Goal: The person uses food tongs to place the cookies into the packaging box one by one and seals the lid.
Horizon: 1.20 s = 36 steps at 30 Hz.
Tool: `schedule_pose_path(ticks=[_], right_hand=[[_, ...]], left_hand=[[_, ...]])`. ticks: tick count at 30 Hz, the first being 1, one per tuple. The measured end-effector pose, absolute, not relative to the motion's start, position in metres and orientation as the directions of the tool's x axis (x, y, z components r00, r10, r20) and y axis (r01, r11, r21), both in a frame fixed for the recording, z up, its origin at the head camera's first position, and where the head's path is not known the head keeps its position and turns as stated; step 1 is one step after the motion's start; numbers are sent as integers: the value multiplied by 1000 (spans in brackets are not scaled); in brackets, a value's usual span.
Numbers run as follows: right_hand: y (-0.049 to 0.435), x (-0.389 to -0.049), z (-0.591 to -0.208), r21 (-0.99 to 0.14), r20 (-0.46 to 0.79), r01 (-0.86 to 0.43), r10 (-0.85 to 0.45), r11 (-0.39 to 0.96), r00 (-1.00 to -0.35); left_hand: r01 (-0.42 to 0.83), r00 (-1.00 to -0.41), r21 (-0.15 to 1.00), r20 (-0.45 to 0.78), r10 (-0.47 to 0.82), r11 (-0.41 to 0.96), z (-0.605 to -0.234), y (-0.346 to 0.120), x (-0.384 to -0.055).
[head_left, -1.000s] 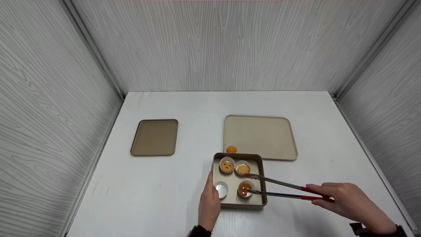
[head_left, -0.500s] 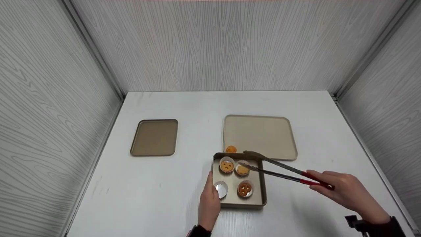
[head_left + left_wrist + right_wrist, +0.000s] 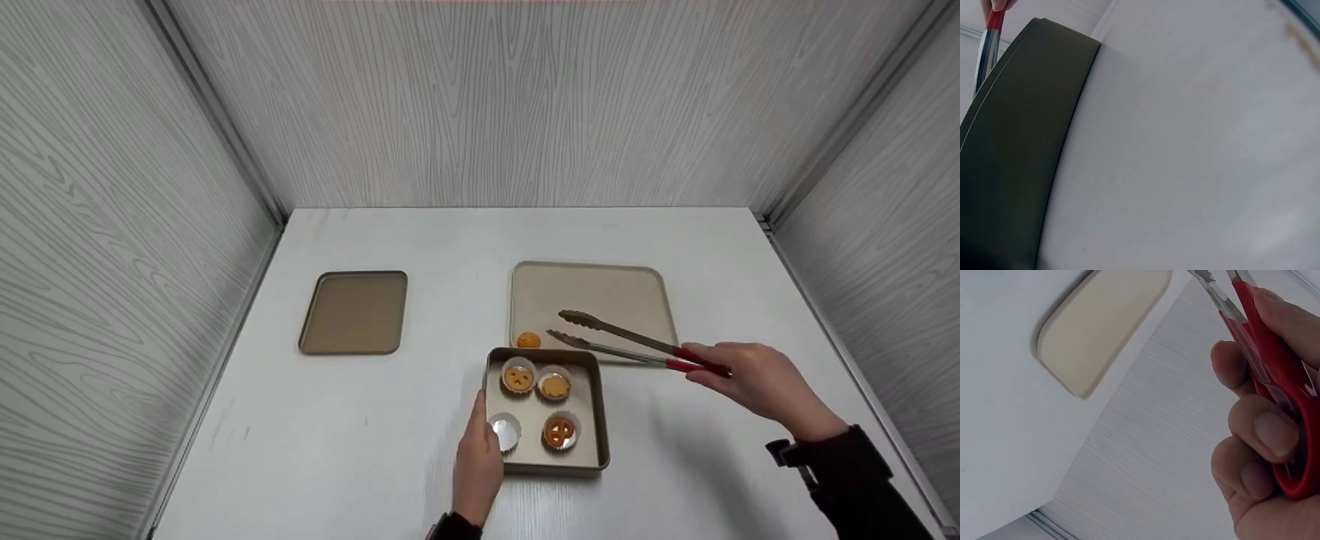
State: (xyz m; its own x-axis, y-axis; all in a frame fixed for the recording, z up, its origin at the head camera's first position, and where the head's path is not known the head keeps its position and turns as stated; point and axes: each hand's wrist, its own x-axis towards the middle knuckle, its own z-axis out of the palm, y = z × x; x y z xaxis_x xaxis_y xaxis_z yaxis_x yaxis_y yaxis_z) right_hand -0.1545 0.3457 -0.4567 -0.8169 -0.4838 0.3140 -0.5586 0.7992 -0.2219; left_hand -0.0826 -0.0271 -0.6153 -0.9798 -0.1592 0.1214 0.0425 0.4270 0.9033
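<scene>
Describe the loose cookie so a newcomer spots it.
Find the larger tray, beyond the box. At its near-left corner sits an orange cookie, left of the tongs. The box's three cookies sit in white cups; this shows none.

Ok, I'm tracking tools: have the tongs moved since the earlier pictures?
Yes: in the head view, the tongs moved forward, from over the square tin to over the large tray.
</scene>
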Motion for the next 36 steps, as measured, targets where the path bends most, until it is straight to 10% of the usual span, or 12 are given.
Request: schedule_pose_path(ticks=[36], right_hand=[[322,-192,-480,-263,153,-441,-414,858,-897]], left_hand=[[38,-986,924,95,-134,380,-615,-28,-84]])
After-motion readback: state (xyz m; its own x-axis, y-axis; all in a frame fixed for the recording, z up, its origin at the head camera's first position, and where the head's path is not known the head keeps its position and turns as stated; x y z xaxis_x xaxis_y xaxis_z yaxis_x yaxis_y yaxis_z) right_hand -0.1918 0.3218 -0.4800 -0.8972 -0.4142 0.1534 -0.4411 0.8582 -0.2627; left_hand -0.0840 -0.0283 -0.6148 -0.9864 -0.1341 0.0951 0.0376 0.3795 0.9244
